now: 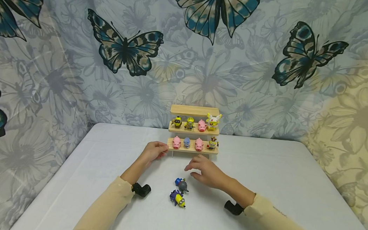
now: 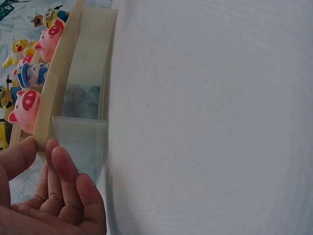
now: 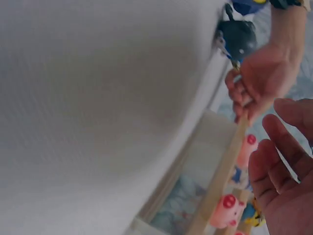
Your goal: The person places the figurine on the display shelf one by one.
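Note:
A tiered wooden display shelf with clear supports stands at the back of the table. My left hand pinches the left end of its lower board between thumb and fingers, beside a pink pig figure. Over the table in front of the shelf is my right hand, fingers loosely bent and holding nothing. Just left of and below it lie a grey and blue toy figure and a yellow figure with purple parts.
The lower board also holds a small blue figure, another pink pig and a minion-like figure. Several yellow and pink figures fill the middle board. Behind, a butterfly-patterned cloth hangs at the white table's far edge.

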`<state>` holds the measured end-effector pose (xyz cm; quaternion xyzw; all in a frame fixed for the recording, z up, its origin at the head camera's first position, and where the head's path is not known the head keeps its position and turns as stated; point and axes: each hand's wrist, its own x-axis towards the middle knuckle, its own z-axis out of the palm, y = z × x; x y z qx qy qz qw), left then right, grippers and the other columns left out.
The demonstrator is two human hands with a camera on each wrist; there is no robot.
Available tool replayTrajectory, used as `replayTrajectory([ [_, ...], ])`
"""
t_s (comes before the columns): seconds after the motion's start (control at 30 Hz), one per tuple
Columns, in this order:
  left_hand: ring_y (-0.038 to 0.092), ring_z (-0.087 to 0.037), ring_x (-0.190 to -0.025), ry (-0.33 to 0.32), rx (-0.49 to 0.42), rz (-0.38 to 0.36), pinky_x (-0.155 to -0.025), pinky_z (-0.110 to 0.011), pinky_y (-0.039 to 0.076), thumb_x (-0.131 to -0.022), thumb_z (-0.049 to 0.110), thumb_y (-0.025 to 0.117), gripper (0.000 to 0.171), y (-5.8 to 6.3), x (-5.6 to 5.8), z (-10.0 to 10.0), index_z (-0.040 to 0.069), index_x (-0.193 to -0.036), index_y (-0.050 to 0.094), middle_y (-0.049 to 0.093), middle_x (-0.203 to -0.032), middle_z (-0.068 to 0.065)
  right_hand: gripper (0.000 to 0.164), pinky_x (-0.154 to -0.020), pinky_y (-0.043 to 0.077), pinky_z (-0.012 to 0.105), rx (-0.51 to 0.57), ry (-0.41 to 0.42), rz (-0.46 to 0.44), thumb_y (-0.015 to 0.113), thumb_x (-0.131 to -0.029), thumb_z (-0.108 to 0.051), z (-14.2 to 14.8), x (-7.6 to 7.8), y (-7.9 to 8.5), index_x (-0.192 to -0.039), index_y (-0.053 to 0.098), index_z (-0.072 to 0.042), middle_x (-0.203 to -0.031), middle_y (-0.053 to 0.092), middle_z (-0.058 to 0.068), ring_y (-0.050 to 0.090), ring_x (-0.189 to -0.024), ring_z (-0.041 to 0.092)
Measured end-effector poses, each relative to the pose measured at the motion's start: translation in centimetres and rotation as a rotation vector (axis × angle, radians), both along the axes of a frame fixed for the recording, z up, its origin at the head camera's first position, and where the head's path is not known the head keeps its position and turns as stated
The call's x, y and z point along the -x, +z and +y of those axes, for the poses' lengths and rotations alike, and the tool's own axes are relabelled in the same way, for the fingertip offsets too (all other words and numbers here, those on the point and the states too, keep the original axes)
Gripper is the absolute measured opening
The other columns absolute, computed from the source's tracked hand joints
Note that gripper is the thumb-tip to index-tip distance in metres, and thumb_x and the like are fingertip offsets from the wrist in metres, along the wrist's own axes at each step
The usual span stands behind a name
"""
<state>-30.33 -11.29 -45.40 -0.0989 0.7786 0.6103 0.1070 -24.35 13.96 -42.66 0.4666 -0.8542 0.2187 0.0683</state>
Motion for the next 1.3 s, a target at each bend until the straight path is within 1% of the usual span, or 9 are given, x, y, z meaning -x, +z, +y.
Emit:
replayTrajectory([
  [0.13,0.058,-0.008,-0.069,-0.001,-0.002,0.001,-0.064,-0.023,0.046,-0.095,0.022,0.063,0.026,0.1,-0.1,0.0,0.004,-0.114,0.065,0.072,-0.094,-0.005,0.023,-0.085,0.049,0.029,-0.112,0.043,0.010,0.073,-0.084,-0.006,-0.6,-0.3,-0.5,-0.105,0.073,-0.015,-0.103,0.067,-0.002,0.055,-0.099,0.016],
  [0.27,0.058,-0.008,-0.069,-0.002,-0.005,0.005,-0.063,-0.023,0.046,-0.095,0.021,0.063,0.026,0.0,0.0,0.0,0.004,-0.113,0.065,0.072,-0.092,-0.004,0.030,-0.089,0.050,0.030,-0.214,0.084,-0.011,0.072,-0.084,-0.006,-1.0,-0.6,-0.7,-0.111,0.072,-0.019,-0.112,0.065,-0.002,0.054,-0.105,0.016],
  [0.37,0.059,-0.008,-0.070,-0.001,-0.004,0.008,-0.064,-0.022,0.045,-0.094,0.022,0.064,0.025,-0.1,0.1,0.0,0.004,-0.113,0.065,0.072,-0.092,-0.004,0.035,-0.090,0.050,0.029,-0.264,0.118,-0.013,0.071,-0.084,-0.004,-1.2,-0.6,-0.9,-0.114,0.071,-0.021,-0.116,0.063,-0.001,0.054,-0.108,0.016],
  [0.5,0.059,-0.008,-0.071,-0.002,0.004,0.006,-0.064,-0.022,0.046,-0.095,0.023,0.064,0.026,-0.1,0.1,-0.1,0.005,-0.113,0.065,0.072,-0.094,-0.004,0.039,-0.086,0.049,0.025,-0.310,0.170,0.028,0.069,-0.082,0.000,-1.5,-0.6,-0.8,-0.113,0.072,-0.023,-0.113,0.062,-0.002,0.054,-0.103,0.014],
  [0.6,0.059,-0.008,-0.071,-0.003,0.008,0.005,-0.064,-0.022,0.046,-0.095,0.023,0.064,0.026,-0.1,0.1,-0.1,0.005,-0.114,0.065,0.072,-0.093,-0.004,0.038,-0.081,0.047,0.022,-0.342,0.193,0.060,0.070,-0.080,-0.002,-1.7,-0.5,-0.7,-0.111,0.073,-0.022,-0.107,0.062,-0.002,0.053,-0.096,0.012],
  [0.8,0.059,-0.008,-0.069,-0.004,-0.001,0.010,-0.063,-0.023,0.046,-0.095,0.022,0.064,0.026,0.0,0.0,-0.1,0.004,-0.114,0.065,0.072,-0.092,-0.003,0.031,-0.077,0.046,0.020,-0.423,0.180,0.096,0.076,-0.081,-0.012,-2.4,-0.5,-0.5,-0.110,0.073,-0.024,-0.102,0.060,-0.004,0.051,-0.090,0.009],
  [0.97,0.059,-0.008,-0.069,-0.004,-0.005,0.005,-0.064,-0.023,0.046,-0.095,0.022,0.064,0.026,0.0,-0.1,-0.1,0.004,-0.114,0.065,0.072,-0.092,-0.004,0.030,-0.071,0.042,0.020,-0.480,0.174,0.178,0.078,-0.081,-0.018,-2.7,-0.6,-0.6,-0.109,0.071,-0.027,-0.097,0.058,-0.006,0.048,-0.085,0.007],
  [1.13,0.059,-0.008,-0.069,-0.001,-0.009,0.002,-0.063,-0.023,0.046,-0.094,0.022,0.064,0.026,0.0,0.0,-0.1,0.004,-0.113,0.065,0.072,-0.092,-0.004,0.027,-0.069,0.040,0.020,-0.495,0.170,0.224,0.078,-0.081,-0.021,-2.8,-0.7,-0.4,-0.107,0.071,-0.027,-0.094,0.057,-0.007,0.047,-0.084,0.008],
  [1.3,0.060,-0.009,-0.070,-0.002,-0.010,0.005,-0.063,-0.023,0.046,-0.094,0.023,0.065,0.026,0.0,0.0,-0.1,0.004,-0.112,0.065,0.072,-0.092,-0.004,0.025,-0.073,0.044,0.021,-0.484,0.167,0.267,0.078,-0.082,-0.023,-2.9,-1.0,-0.5,-0.106,0.072,-0.026,-0.098,0.059,-0.006,0.050,-0.087,0.009],
])
